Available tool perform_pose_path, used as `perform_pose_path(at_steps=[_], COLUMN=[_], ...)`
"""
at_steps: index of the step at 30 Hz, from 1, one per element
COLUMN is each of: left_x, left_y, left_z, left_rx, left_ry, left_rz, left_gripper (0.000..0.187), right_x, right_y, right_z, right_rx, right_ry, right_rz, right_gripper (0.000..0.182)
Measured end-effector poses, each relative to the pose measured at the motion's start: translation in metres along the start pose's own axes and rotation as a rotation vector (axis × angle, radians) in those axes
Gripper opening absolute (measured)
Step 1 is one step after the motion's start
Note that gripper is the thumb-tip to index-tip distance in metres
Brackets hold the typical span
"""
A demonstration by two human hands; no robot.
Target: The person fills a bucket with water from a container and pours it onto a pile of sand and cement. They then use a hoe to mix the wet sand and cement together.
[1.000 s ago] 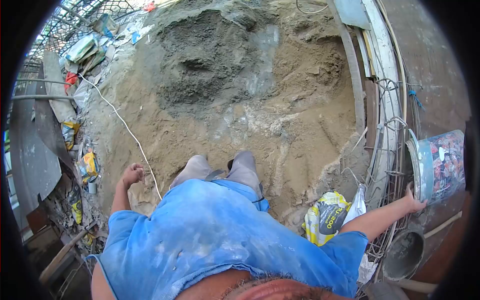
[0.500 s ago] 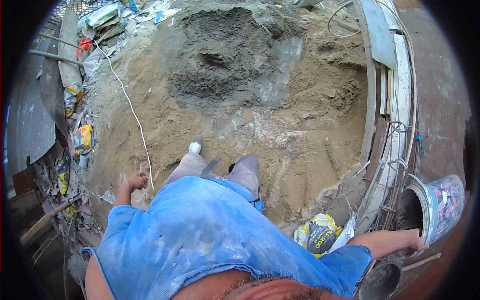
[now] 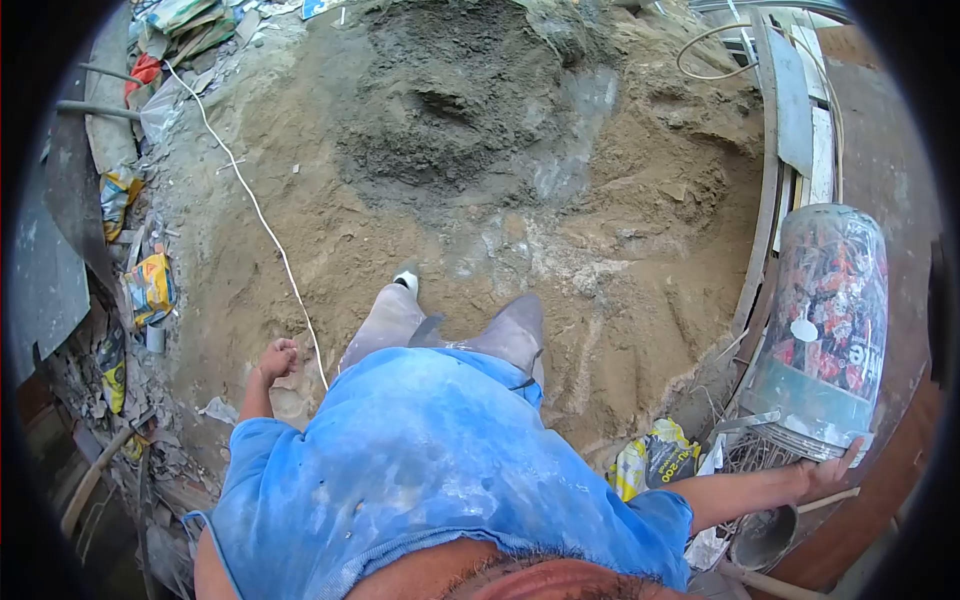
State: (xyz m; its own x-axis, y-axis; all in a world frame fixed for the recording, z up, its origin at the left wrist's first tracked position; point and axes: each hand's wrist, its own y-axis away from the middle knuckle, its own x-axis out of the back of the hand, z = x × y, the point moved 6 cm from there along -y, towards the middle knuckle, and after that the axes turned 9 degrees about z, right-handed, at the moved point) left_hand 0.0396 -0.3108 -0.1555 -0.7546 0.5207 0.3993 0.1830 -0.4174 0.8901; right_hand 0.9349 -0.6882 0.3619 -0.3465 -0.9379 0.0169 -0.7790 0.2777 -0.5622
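I stand on a mound of sand (image 3: 560, 230) with a darker grey cement patch (image 3: 440, 110) near its top. My right hand (image 3: 830, 468) grips the rim of a plastic bucket (image 3: 825, 330) with a red patterned label; the bucket is lifted and tipped, its bottom pointing away from me. My left hand (image 3: 277, 358) hangs at my side, fingers curled with nothing in them, close to a white cord (image 3: 255, 205) running across the sand.
A yellow and black bag (image 3: 655, 460) lies by my right arm, with a second bucket (image 3: 765, 537) below it. Boards and steel rebar (image 3: 775, 150) line the right edge. Rubble, bags and scrap (image 3: 150, 290) crowd the left side.
My right hand has swung the bucket up and over, from lying with its mouth facing me to bottom pointing away. I have stepped forward slightly; my left hand stays fisted.
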Motion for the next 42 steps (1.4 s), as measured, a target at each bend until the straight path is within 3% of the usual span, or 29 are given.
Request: perform_pose_path(at_steps=[1, 3, 5, 11, 13, 15, 16, 21, 22, 25, 27, 30, 31, 33, 38, 41, 42], left_x=[0.016, 0.047, 0.074, 0.094, 0.08, 0.052, 0.033, -0.014, -0.007, 0.014, 0.026, 0.063, 0.074, 0.11, 0.201, 0.235, 0.246], left_y=[-0.013, -0.044, -0.072, -0.13, -0.125, -0.119, -0.115, -0.08, -0.071, -0.081, -0.103, -0.126, -0.136, -0.169, -0.262, -0.302, -0.308], left_z=[-0.007, 0.004, 0.036, 0.165, 0.208, 0.243, 0.257, 0.351, 0.369, 0.409, 0.426, 0.438, 0.437, 0.419, 0.376, 0.357, 0.355], left_rx=[0.014, -0.043, -0.1, -0.488, -0.507, -0.616, -0.624, -0.675, -0.661, -0.532, -0.522, -0.416, -0.423, -0.252, -0.014, 0.076, 0.071], left_ry=[-0.049, -0.085, -0.03, 0.113, 0.085, 0.199, 0.277, 0.586, 0.625, 0.823, 0.874, 1.185, 1.134, 1.322, 1.573, 1.62, 1.608], left_rz=[0.005, 0.046, 0.132, 0.223, 0.249, 0.27, 0.177, -0.018, -0.027, -0.026, -0.083, -0.215, -0.251, -0.126, -0.093, -0.094, -0.088], left_gripper=[0.021, 0.02, 0.018, 0.021, 0.027, 0.031, 0.032, 0.043, 0.05, 0.066, 0.075, 0.08, 0.08, 0.075, 0.056, 0.056, 0.053], right_x=[-0.013, -0.064, -0.144, -0.286, -0.337, -0.383, -0.407, -0.51, -0.522, -0.547, -0.564, -0.582, -0.587, -0.597, -0.629, -0.649, -0.659], right_y=[0.017, 0.096, 0.184, 0.357, 0.425, 0.472, 0.501, 0.674, 0.703, 0.777, 0.824, 0.896, 0.923, 0.979, 1.115, 1.166, 1.169], right_z=[0.015, 0.02, 0.048, 0.134, 0.129, 0.166, 0.162, 0.069, 0.046, -0.019, -0.049, -0.089, -0.101, -0.12, -0.158, -0.163, -0.175], right_rx=[-0.032, 0.111, -0.87, -0.786, -0.772, -0.68, -0.586, -0.106, 0.112, 0.686, 0.852, 1.085, 1.174, 1.29, 1.466, 1.323, 1.311], right_ry=[0.146, 0.329, -0.291, -0.003, -0.03, 0.091, 0.127, 0.013, 0.032, -0.062, -0.01, -0.237, -0.269, -0.361, -0.318, -0.308, -0.222], right_rz=[-0.106, -0.346, -0.536, -0.947, -1.022, -1.196, -1.292, -1.795, -1.872, -1.915, -1.97, -1.992, -1.995, -1.972, -2.082, -2.131, -2.292], right_gripper=[0.052, 0.051, 0.047, 0.042, 0.038, 0.038, 0.036, 0.027, 0.028, 0.032, 0.029, 0.023, 0.02, 0.016, 0.016, 0.019, 0.03])
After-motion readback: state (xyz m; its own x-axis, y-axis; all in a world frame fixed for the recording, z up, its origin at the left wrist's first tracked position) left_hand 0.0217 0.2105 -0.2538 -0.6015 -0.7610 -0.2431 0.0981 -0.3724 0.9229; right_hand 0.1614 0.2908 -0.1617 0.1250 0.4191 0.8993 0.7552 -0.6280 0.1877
